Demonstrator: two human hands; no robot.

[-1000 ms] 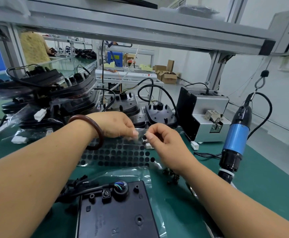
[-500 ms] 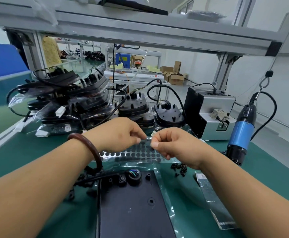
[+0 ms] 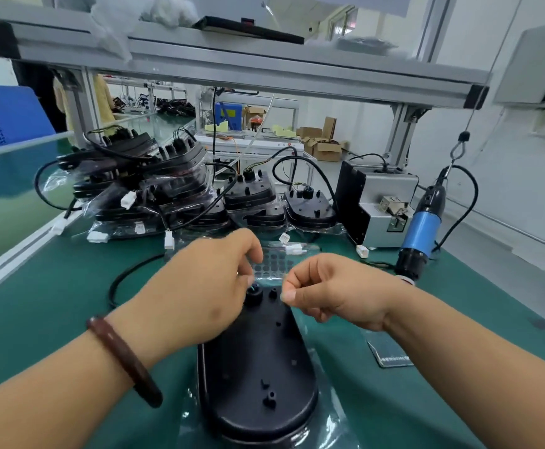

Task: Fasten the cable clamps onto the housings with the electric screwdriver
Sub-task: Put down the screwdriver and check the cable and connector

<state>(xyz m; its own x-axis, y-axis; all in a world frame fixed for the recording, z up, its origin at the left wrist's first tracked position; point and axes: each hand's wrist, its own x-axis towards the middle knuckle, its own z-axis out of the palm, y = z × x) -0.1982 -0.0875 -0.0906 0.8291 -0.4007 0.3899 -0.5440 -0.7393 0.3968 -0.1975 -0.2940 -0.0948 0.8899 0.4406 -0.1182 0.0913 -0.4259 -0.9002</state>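
Under both hands, housing [image 3: 258, 367] lies flat on table [image 3: 54, 296], cable port near left hand [image 3: 199, 293]. Left fingers pinched at port; held item not visible. Right hand [image 3: 332, 291] fingertips pinched, apparently on tiny part, too small to tell. Screwdriver [image 3: 421, 228] hangs well right, untouched. Risk: small part slips from pinch or seats crooked over boss, so screw cross-threads.

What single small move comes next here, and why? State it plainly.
Probably bring the right hand, pinched as if on something too small to see, down to the cable exit at the far end of the black housing. The left hand already hovers there, and the blue screwdriver hangs untouched.
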